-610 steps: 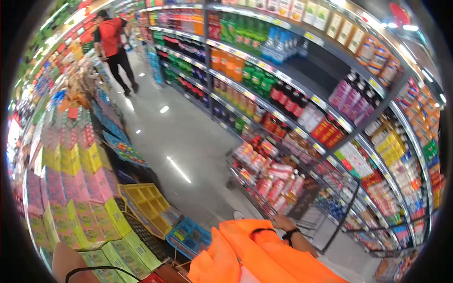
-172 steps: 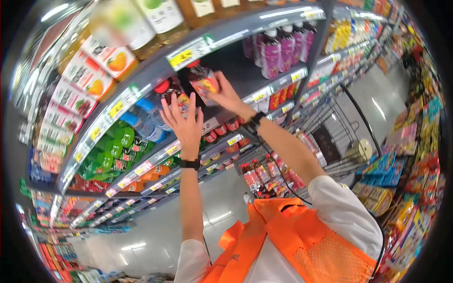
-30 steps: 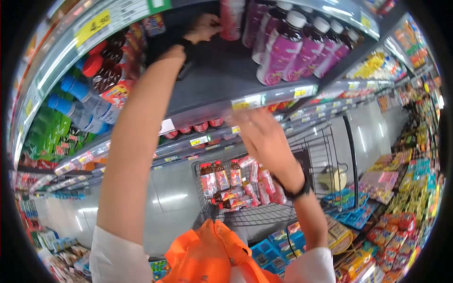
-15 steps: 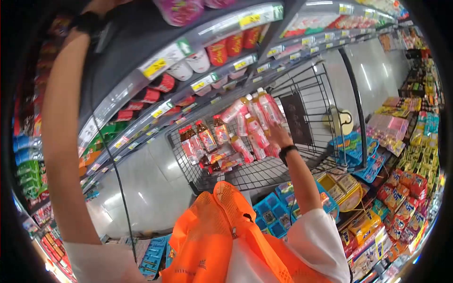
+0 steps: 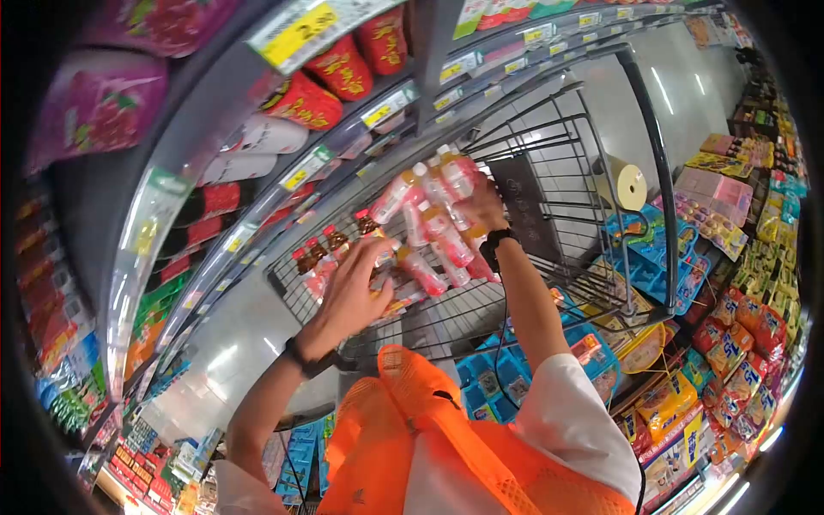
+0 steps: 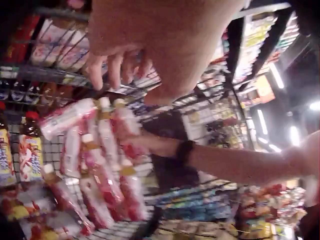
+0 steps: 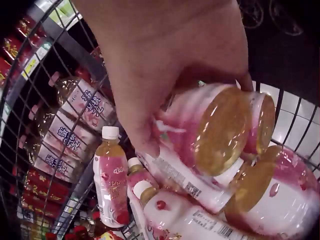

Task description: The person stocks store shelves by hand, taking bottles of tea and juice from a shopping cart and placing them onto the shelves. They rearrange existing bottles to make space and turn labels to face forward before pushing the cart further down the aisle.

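Several pink-labelled bottles [image 5: 433, 227] of amber drink lie heaped in a wire shopping cart [image 5: 549, 137]. My right hand [image 5: 481, 206] reaches into the heap. In the right wrist view this right hand [image 7: 185, 75] grips one pink bottle [image 7: 225, 130] near its base, thumb and fingers curled round it. My left hand [image 5: 365, 266] hovers over the cart's near side, above darker bottles [image 5: 322, 253], and holds nothing. Seen from the left wrist, the left hand [image 6: 120, 60] has loose fingers above the pink bottles [image 6: 105, 165].
Drink shelves [image 5: 296, 30] with red bottles [image 5: 339, 69] and price tags rise at the left. A pale roll [image 5: 629, 182] hangs on the cart's far end. Blue crates [image 5: 652, 249] and snack displays [image 5: 730, 335] line the right. I wear an orange vest [image 5: 446, 446].
My left arm has come down from the upper shelf to the cart. The right hand stays among the pink bottles. The view has tilted further down.
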`<state>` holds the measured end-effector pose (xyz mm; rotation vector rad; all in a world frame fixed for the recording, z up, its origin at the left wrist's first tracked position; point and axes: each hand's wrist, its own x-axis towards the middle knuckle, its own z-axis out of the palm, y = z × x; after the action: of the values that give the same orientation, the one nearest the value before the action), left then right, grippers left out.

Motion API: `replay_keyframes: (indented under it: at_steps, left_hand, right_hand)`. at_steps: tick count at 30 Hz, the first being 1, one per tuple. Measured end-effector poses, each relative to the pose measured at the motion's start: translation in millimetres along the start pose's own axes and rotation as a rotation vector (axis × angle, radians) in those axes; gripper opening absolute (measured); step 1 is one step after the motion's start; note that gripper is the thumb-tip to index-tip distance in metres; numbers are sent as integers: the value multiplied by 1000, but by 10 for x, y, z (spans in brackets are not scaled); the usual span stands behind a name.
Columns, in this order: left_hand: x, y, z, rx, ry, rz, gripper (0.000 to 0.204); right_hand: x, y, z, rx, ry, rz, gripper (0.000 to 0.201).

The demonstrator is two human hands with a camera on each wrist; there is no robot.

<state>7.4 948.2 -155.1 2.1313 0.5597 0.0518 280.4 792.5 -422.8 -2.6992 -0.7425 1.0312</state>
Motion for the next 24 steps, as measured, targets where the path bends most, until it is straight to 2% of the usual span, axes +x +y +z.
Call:
replay_keyframes:
  at_steps: [1, 3, 5, 6, 8, 9, 10, 13, 14, 17, 18, 20, 22, 23, 24]
  left_hand:
    - [125, -380, 442, -155, -44, -144, 65]
    - [381, -1261, 1160, -29, 76, -218, 70]
    - [511, -2062, 1809, 39, 111, -440, 80]
    - [589, -2254, 2024, 71, 132, -558, 85]
    - [716, -2193, 2163, 87, 153, -576, 90]
    - [779, -2144, 2158, 98, 171, -589, 93]
    - [842, -2111, 2109, 123, 227, -502, 84]
    - [1093, -2183, 2084, 97, 261, -581, 68]
    - [1160, -2072, 1979, 134, 271, -638, 57]
    - [1146, -2063, 1836, 216, 84, -621, 63]
    - [1141, -2016, 1857, 281, 80, -616, 70]
    - [1060, -1912, 1845, 83, -18, -561, 74]
    - [867, -1791, 1935, -43, -59, -519, 76]
    - [770, -1782, 2065, -66, -44, -500, 75]
    - [764, -1730, 2106, -172, -22, -515, 76]
  right_hand:
    - [30, 67, -11, -18, -38, -22, 113]
    - [27, 121, -14, -40, -113, -58, 115]
    - [-66, 7, -165, 2, -146, -21, 129]
    - [-111, -77, -240, -21, -169, 17, 134]
    - [-160, -190, -319, -26, -221, 76, 140]
    - [-98, -101, -230, -9, -218, 41, 139]
    - [-20, -14, -129, 8, -212, 2, 137]
    - [183, 303, 161, 165, -162, -124, 133]
    - [192, 383, 212, 235, -144, -169, 131]
    - [-77, 82, -346, 585, -363, -148, 128]
    - [-104, -6, -485, 700, -431, -147, 127]
    - [-120, -67, -557, 827, -510, -17, 127]
    - [-91, 26, -331, 869, -430, -61, 129]
    - [80, 263, 106, 846, -303, -180, 130]
    - [193, 339, 304, 821, -172, -301, 131]
